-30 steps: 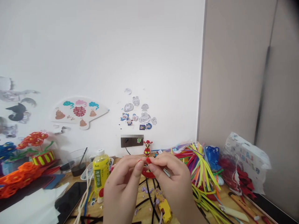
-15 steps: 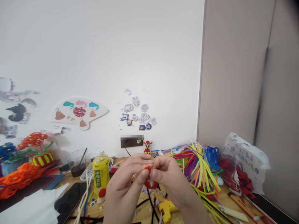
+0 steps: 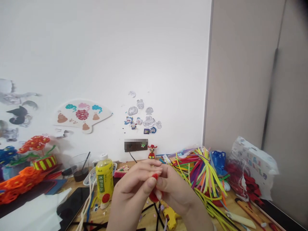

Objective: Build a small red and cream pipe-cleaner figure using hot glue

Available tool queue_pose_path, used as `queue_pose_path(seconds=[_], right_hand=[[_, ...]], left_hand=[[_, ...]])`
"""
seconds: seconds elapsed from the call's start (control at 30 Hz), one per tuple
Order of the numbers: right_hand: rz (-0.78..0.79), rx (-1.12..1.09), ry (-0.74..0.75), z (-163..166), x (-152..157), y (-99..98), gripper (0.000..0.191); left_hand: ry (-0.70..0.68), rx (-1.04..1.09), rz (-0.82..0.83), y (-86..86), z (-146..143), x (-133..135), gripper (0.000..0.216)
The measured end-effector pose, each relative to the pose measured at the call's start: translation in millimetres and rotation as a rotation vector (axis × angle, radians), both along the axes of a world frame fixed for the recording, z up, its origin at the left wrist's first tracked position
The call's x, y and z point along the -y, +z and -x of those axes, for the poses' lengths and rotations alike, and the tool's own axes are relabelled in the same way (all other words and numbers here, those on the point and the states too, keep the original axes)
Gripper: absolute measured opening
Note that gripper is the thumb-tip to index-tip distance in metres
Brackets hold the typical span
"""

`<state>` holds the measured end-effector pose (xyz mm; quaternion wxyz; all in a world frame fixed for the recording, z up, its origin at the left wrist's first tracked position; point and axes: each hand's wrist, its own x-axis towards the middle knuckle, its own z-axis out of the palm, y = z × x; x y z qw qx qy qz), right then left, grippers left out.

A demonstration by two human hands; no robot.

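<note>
My left hand [image 3: 131, 195] and my right hand [image 3: 176, 191] meet low in the middle of the view, above the wooden desk [image 3: 149, 221]. Both pinch a small red fuzzy pipe-cleaner piece [image 3: 154, 194] between fingertips and thumbs. The red piece is bent into a small curl and is mostly hidden by my fingers. A yellow glue gun [image 3: 170, 216] lies on the desk just below my right hand. Black pipe cleaners [image 3: 156, 213] lie under my hands.
A yellow drink bottle [image 3: 104, 178] stands left of my hands, beside a black phone [image 3: 72, 205] and white paper [image 3: 31, 213]. A heap of coloured pipe cleaners [image 3: 204, 173] lies at the right, with a patterned bag [image 3: 252, 163]. Orange pipe-cleaner flowers [image 3: 21, 181] sit at the far left.
Both hands have sunk lower and slightly right with the red piece. The long red arc seen a second ago is now curled tighter and mostly hidden between my fingers.
</note>
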<state>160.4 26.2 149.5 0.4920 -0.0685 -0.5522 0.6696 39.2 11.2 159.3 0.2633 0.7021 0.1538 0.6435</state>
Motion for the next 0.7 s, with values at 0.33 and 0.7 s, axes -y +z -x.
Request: queue_pose_path(seconds=[0.33, 0.7], right_hand=[[0.061, -0.054, 0.058, 3.4, 3.6, 2.0, 0.031], [-0.071, 0.141, -0.055, -1.5, -0.5, 0.4, 0.038]], left_hand=[[-0.139, 0.150, 0.205, 4.4, -5.1, 6.4, 0.009], [-0.198, 0.188, 0.435, 7.5, -2.9, 5.9, 0.013]])
